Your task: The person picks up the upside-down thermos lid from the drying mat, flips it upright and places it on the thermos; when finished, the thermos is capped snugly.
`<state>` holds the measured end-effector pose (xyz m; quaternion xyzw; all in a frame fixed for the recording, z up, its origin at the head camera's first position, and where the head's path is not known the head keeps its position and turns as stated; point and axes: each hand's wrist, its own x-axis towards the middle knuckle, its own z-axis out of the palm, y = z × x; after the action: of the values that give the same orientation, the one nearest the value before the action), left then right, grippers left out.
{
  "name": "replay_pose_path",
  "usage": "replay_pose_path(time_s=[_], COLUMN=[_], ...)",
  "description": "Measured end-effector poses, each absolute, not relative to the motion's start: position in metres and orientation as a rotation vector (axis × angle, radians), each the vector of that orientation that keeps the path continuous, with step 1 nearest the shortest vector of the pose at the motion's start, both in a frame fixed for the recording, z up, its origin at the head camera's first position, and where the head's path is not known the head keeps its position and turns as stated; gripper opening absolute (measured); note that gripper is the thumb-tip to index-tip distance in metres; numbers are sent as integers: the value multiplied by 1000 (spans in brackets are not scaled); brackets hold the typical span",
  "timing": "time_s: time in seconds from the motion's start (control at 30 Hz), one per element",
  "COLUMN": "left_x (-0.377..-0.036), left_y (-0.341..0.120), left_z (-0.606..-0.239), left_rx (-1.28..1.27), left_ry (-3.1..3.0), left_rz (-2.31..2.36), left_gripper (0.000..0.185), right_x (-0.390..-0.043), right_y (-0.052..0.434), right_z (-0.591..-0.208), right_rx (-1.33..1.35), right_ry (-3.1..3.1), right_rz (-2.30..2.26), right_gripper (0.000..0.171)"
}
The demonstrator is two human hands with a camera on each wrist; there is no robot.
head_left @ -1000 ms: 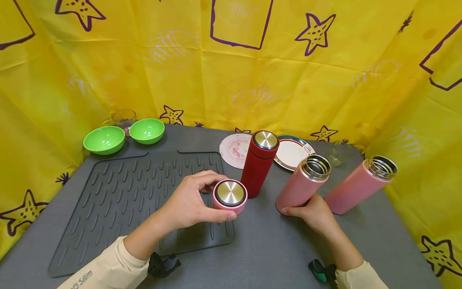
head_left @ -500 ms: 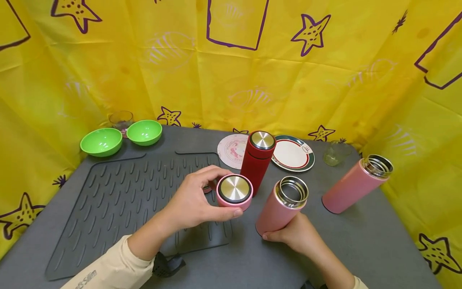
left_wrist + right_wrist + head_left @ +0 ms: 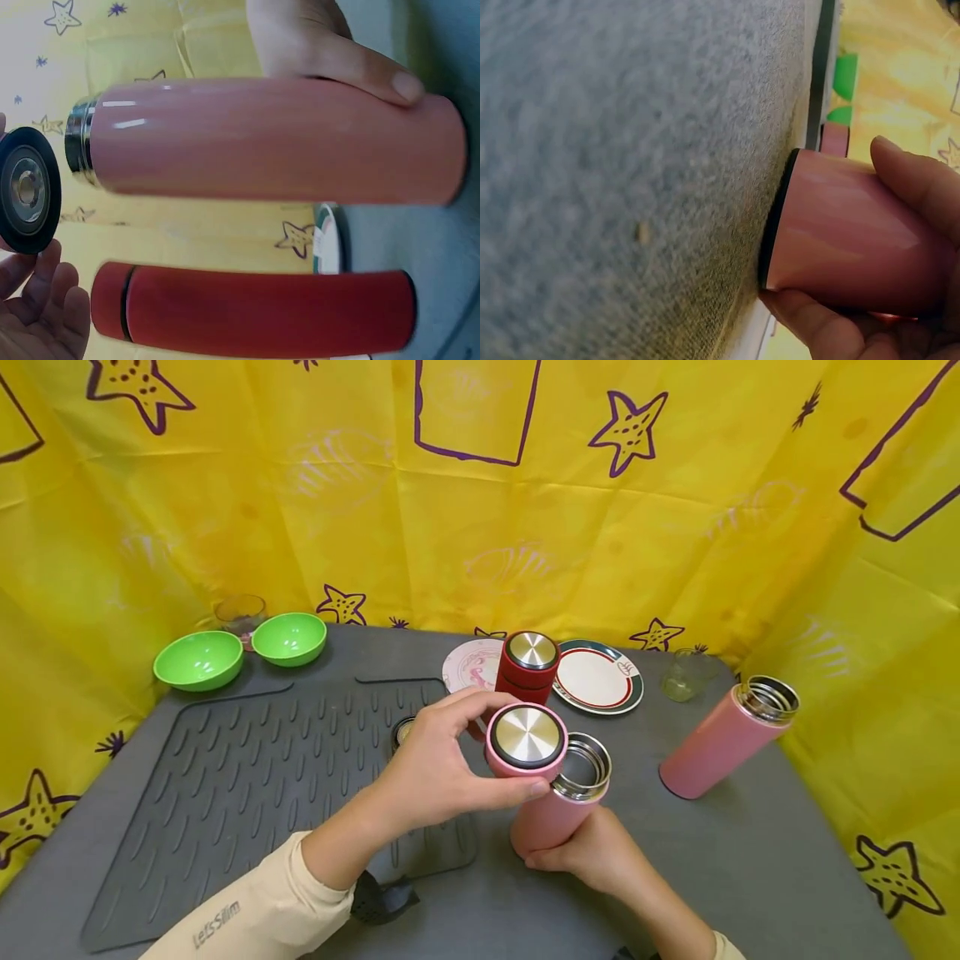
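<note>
- Head view: left hand (image 3: pixel 442 768) reaches in from lower left, thumb along the near side of the pink lid (image 3: pixel 527 739), fingers bent round the far side; grip partly closed to the lid's width.
- Lid is held metal face up, beside and partly in front of the mouth of the uncapped pink bottle (image 3: pixel 557 817).
- Right hand (image 3: pixel 600 856) grips that bottle low on its body, thumb near the base; its other fingers are hidden behind the bottle.
- Red bottle (image 3: pixel 527 681) stands behind, lower part covered by left hand and lid. A dark-rimmed disc (image 3: pixel 402 731) is partly masked by the left hand; identity unclear.
- Second pink bottle (image 3: pixel 720 747), also uncapped, stands well apart to the right.
- Left wrist view: a gap shows between lid underside and bottle mouth. Lid and left fingers are cut off at the left edge.
- Right wrist view: right-hand digits press both flanks of the bottle. Its upper part is out of frame; contact between base and tabletop (image 3: pixel 630 165) cannot be confirmed.
</note>
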<state>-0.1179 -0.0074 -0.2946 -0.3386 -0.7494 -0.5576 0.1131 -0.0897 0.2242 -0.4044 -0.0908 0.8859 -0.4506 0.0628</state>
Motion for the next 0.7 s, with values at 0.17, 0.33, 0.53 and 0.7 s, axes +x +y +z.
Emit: replay_pose_path(time_s=[0.17, 0.33, 0.53, 0.7], left_x=[-119, -123, -128, -131], left_y=[11, 27, 33, 33], left_z=[-285, -284, -291, -295], left_rx=[-1033, -1067, -1080, -1074], left_ry=[-2166, -2187, -2215, -2248], left_rz=[-1706, -1586, -1407, -1406], left_gripper=[55, 56, 57, 56], right_x=[-90, -91, -92, -93], right_y=[223, 222, 222, 223], right_z=[-405, -403, -403, -404], right_rx=[-264, -284, -308, -295], right_ry=[2657, 2666, 2692, 2704], right_rz=[-1387, -1345, -1306, -1298], right_gripper=[67, 66, 67, 68])
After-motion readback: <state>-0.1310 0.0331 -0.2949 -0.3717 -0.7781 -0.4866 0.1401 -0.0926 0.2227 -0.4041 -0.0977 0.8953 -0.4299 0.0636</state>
